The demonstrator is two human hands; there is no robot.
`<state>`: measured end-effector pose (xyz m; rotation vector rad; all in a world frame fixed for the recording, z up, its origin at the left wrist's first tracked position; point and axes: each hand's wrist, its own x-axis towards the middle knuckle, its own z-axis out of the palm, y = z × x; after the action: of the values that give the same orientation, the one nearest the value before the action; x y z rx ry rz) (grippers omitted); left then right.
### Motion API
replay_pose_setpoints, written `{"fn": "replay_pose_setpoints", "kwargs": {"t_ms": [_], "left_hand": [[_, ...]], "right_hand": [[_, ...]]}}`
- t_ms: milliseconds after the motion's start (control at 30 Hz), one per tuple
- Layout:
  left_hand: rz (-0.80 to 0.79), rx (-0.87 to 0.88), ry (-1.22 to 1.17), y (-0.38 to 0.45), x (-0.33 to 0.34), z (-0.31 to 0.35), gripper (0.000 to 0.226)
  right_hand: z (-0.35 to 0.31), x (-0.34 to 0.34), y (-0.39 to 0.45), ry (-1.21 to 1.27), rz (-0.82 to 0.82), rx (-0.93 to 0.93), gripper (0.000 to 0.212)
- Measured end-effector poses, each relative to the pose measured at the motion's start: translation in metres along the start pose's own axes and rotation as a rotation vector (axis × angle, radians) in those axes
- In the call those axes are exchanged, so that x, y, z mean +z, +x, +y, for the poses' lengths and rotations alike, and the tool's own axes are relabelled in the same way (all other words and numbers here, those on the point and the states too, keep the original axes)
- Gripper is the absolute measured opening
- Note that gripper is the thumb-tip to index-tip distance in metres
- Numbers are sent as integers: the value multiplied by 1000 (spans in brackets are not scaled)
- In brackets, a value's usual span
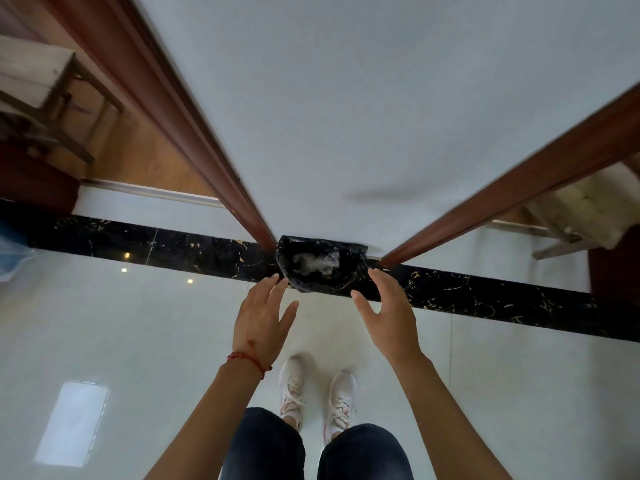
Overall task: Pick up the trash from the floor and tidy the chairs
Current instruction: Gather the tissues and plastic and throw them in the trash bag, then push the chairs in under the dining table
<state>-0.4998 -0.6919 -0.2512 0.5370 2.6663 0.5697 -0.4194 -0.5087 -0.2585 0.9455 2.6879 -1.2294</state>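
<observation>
Both hands spread and empty: left hand (262, 315) and right hand (388, 311) flanking the near rim of the small round black-bagged trash bin (320, 266). Sitting just beyond the fingertips against the white wall, crumpled clear plastic inside. Pretty much centred, neither hand obviously closer.

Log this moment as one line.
left hand: open, by bin | right hand: open, by bin | bin: black-lined, clear plastic inside, against wall

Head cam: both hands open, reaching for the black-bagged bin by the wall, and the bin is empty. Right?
Not quite. The head view shows crumpled clear plastic inside the bin, so it is not empty. The left hand and right hand are indeed open, reaching toward it by the wall.
</observation>
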Motion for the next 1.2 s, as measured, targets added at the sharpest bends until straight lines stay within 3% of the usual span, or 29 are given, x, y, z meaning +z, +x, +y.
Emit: {"fn": "replay_pose_setpoints", "kwargs": {"t_ms": [533, 733, 967, 1200], "left_hand": [[18, 236, 181, -47, -91, 101, 51], [-12, 311, 148, -52, -91, 136, 63], [-89, 446, 142, -42, -86, 173, 71], [-262, 741, 185, -18, -88, 199, 83]], "right_hand": [[-42, -123, -79, -120, 53, -53, 51], [-30, -153, -108, -58, 145, 5, 50], [-8, -172, -137, -62, 293, 198, 52], [-10, -170, -167, -22, 473, 442, 53]]}}
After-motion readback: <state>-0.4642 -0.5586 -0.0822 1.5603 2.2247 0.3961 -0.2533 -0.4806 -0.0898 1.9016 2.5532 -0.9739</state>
